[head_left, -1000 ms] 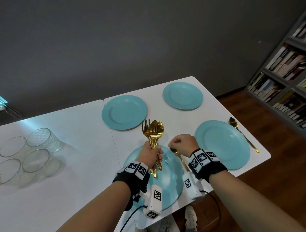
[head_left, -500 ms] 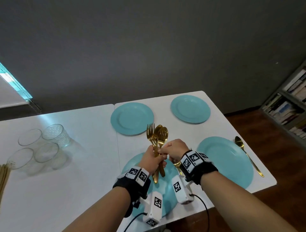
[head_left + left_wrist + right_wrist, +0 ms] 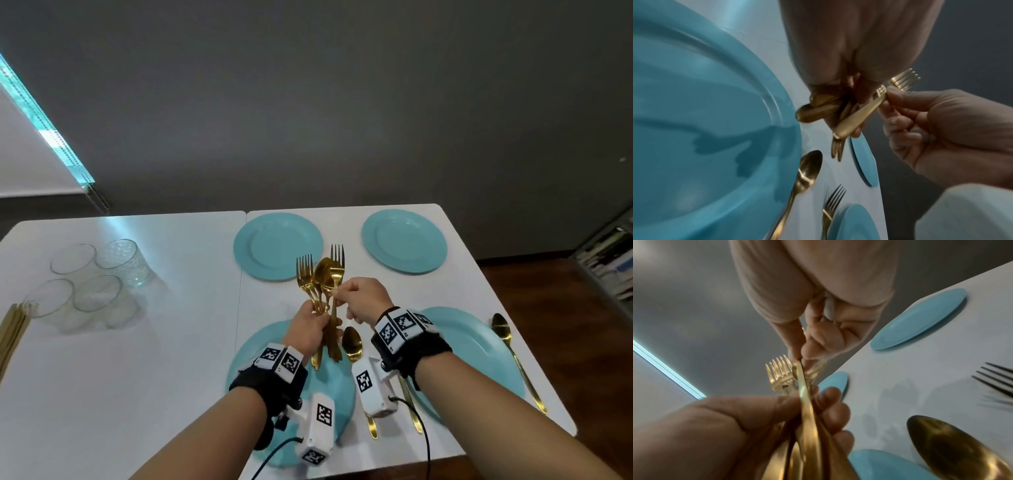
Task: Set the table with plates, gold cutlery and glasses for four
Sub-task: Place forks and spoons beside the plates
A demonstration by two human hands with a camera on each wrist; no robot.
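With the left hand (image 3: 310,327) gripping the cutlery bundle (image 3: 320,284) above the near plate (image 3: 337,387), the right hand (image 3: 359,298), pinching one fork (image 3: 336,270), should draw it straight up so its neighbours stay put.

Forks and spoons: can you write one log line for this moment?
left hand: grips cutlery bundle | right hand: pinches one fork | glasses: unplaced

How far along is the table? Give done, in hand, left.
Done: four plates are out; spoons lie beside the two near plates, and a fork between them.
In hand: left hand grips the cutlery bundle; right hand pinches one fork from it.
Left: far plates lack cutlery; glasses sit grouped aside.
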